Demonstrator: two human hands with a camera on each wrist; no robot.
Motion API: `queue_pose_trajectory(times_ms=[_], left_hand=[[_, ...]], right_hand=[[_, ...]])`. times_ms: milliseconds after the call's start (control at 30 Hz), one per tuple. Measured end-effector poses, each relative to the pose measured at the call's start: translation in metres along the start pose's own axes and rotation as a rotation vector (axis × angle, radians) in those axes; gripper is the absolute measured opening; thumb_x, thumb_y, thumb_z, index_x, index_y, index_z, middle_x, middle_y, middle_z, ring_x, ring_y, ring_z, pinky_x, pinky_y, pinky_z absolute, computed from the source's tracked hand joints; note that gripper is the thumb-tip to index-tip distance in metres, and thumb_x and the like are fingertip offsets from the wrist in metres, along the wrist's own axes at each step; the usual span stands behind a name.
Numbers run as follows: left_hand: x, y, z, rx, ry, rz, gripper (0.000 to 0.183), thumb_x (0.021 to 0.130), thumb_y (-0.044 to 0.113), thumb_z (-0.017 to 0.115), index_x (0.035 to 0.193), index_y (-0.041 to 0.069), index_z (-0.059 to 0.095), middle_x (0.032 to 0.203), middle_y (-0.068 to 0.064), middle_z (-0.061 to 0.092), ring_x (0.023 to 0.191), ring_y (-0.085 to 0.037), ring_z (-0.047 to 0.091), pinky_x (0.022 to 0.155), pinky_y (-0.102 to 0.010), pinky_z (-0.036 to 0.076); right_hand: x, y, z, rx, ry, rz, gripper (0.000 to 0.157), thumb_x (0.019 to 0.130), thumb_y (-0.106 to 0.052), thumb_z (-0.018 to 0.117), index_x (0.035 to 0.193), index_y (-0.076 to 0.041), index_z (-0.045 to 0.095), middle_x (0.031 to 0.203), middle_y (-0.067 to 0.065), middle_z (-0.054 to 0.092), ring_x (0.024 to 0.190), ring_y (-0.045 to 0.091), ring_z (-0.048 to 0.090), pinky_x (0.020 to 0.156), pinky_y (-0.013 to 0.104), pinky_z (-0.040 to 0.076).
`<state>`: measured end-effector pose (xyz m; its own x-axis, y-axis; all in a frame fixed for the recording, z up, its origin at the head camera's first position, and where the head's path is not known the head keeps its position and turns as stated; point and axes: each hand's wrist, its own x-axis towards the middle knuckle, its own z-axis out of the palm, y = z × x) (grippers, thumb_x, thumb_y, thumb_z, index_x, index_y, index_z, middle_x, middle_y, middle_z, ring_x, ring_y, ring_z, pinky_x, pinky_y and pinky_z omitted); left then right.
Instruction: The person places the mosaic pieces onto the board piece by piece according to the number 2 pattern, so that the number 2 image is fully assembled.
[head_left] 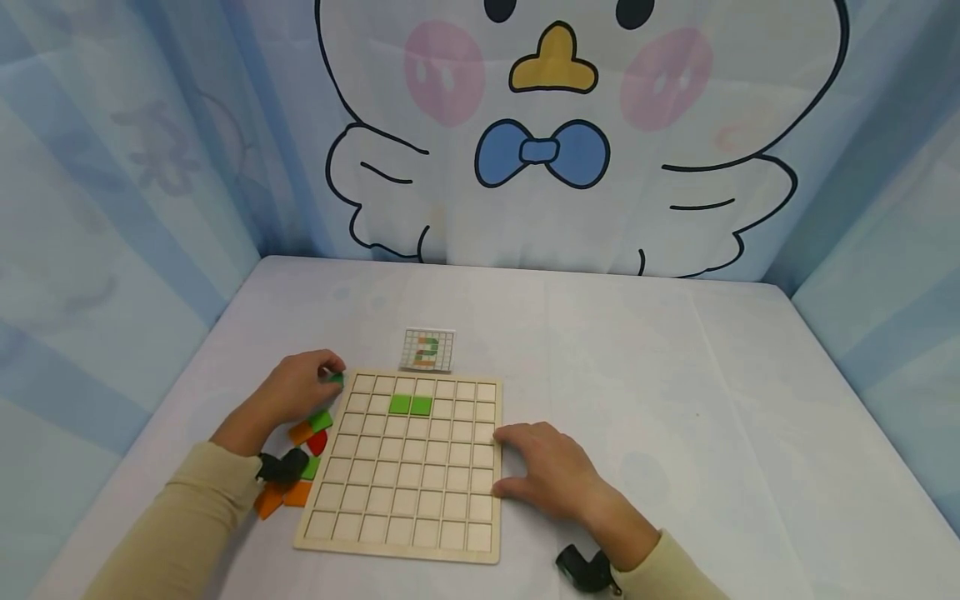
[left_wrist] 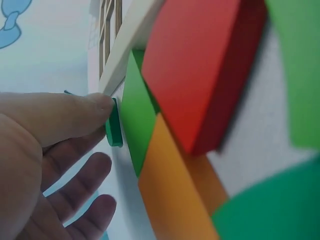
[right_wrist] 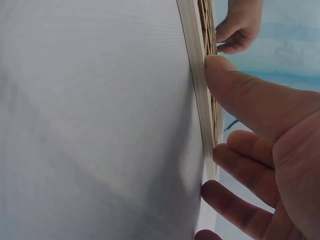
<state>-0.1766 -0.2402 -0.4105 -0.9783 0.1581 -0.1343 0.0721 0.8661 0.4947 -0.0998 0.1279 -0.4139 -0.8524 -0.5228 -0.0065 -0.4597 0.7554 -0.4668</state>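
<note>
In the head view my left hand is beside the far left corner of a wooden grid board. Its thumb and forefinger pinch a small dark green piece, low over the cloth in the left wrist view. My right hand rests at the board's right edge, with thumb and fingertips spread along the rim. Two green squares lie side by side in the second row of the grid. A small pattern card, showing a green and orange figure on a grid, lies just beyond the board.
Loose pieces lie along the board's left side, among them a red piece, orange pieces and a light green piece. White cloth covers the table, and patterned curtains stand around it.
</note>
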Motion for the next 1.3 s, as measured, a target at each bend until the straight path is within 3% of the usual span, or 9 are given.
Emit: queue_pose_trajectory(times_ms=[233, 467, 600, 800, 933, 1167, 1300], left_hand=[[0.001, 0.001, 0.003, 0.02, 0.032, 0.018, 0.022, 0.094, 0.009, 0.065, 0.114, -0.002, 0.064, 0.109, -0.019, 0.065, 0.098, -0.034, 0.059, 0.088, -0.051, 0.05], [0.001, 0.0, 0.002, -0.003, -0.02, 0.0, 0.024, 0.093, 0.002, 0.06, 0.117, -0.001, 0.064, 0.117, -0.022, 0.062, 0.105, -0.038, 0.056, 0.093, -0.055, 0.048], [-0.002, -0.002, -0.001, 0.0, -0.019, -0.009, 0.028, 0.093, 0.007, 0.064, 0.12, -0.002, 0.063, 0.121, -0.024, 0.061, 0.109, -0.04, 0.054, 0.097, -0.057, 0.045], [-0.005, -0.005, -0.002, 0.021, 0.004, -0.011, 0.031, 0.093, 0.014, 0.069, 0.116, -0.004, 0.062, 0.112, -0.023, 0.063, 0.098, -0.036, 0.059, 0.089, -0.053, 0.05], [-0.004, -0.008, -0.001, 0.014, 0.004, 0.002, 0.026, 0.093, 0.011, 0.067, 0.114, -0.004, 0.063, 0.107, -0.021, 0.064, 0.095, -0.035, 0.059, 0.086, -0.052, 0.051], [-0.004, -0.009, -0.001, -0.009, 0.002, 0.006, 0.03, 0.092, 0.005, 0.065, 0.119, -0.005, 0.061, 0.116, -0.023, 0.062, 0.105, -0.039, 0.056, 0.093, -0.055, 0.048], [-0.005, -0.009, -0.004, 0.006, 0.008, 0.013, 0.029, 0.092, 0.006, 0.066, 0.118, -0.006, 0.061, 0.113, -0.022, 0.063, 0.103, -0.038, 0.057, 0.093, -0.055, 0.048]], right_hand=[[0.0, 0.001, 0.001, 0.0, 0.007, -0.007, 0.056, 0.08, -0.032, 0.084, 0.126, -0.008, 0.064, 0.128, 0.006, 0.064, 0.118, 0.03, 0.058, 0.095, 0.049, 0.048], [0.0, 0.0, 0.0, -0.003, 0.006, -0.008, 0.056, 0.08, -0.032, 0.084, 0.126, -0.008, 0.064, 0.128, 0.006, 0.064, 0.118, 0.029, 0.058, 0.095, 0.049, 0.048], [-0.001, 0.0, 0.0, -0.005, 0.0, -0.004, 0.056, 0.08, -0.032, 0.084, 0.126, -0.008, 0.064, 0.129, 0.006, 0.064, 0.119, 0.03, 0.057, 0.095, 0.049, 0.048], [-0.001, 0.0, 0.0, -0.007, -0.001, -0.003, 0.056, 0.08, -0.032, 0.084, 0.126, -0.008, 0.063, 0.129, 0.006, 0.064, 0.119, 0.029, 0.057, 0.096, 0.049, 0.047], [0.0, 0.001, 0.001, -0.008, 0.005, -0.007, 0.055, 0.08, -0.032, 0.084, 0.126, -0.008, 0.063, 0.128, 0.006, 0.064, 0.118, 0.029, 0.057, 0.095, 0.049, 0.048], [0.0, 0.003, 0.002, -0.006, 0.013, -0.015, 0.055, 0.08, -0.032, 0.084, 0.125, -0.009, 0.064, 0.128, 0.006, 0.065, 0.117, 0.03, 0.058, 0.094, 0.048, 0.048], [0.001, 0.003, 0.002, -0.011, 0.01, -0.013, 0.055, 0.08, -0.033, 0.084, 0.126, -0.009, 0.064, 0.128, 0.006, 0.065, 0.117, 0.03, 0.058, 0.095, 0.048, 0.048]])
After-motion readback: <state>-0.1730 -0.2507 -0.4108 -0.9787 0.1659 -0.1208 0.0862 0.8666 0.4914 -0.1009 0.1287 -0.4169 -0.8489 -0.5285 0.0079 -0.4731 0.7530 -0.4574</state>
